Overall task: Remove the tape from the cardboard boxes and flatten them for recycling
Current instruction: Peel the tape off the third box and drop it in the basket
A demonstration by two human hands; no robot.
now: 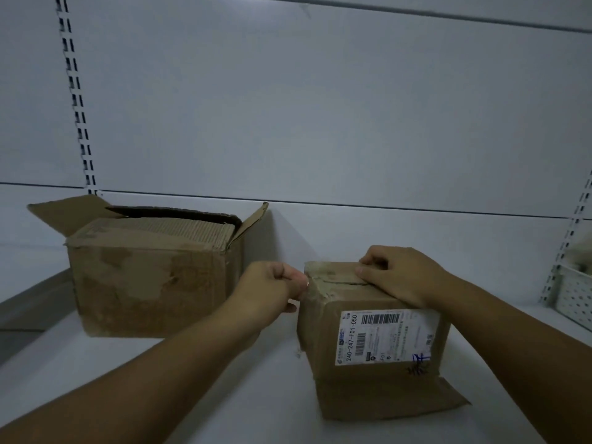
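Observation:
A small taped cardboard box [371,347] with a white shipping label [387,336] stands on the white shelf at the right. Wrinkled clear tape [323,291] runs over its top left corner. My right hand [400,274] lies flat on the box's top with fingertips at the tape seam. My left hand [272,283] is at the box's upper left corner, its thumb and fingers pinched on the tape end there. A larger cardboard box [147,280] with its top flaps open stands to the left, apart from both hands.
The white shelf surface [243,395] holds both boxes, with a white back panel [320,107] behind. A white perforated basket [575,299] sits at the far right edge. Slotted uprights run up the left and right sides.

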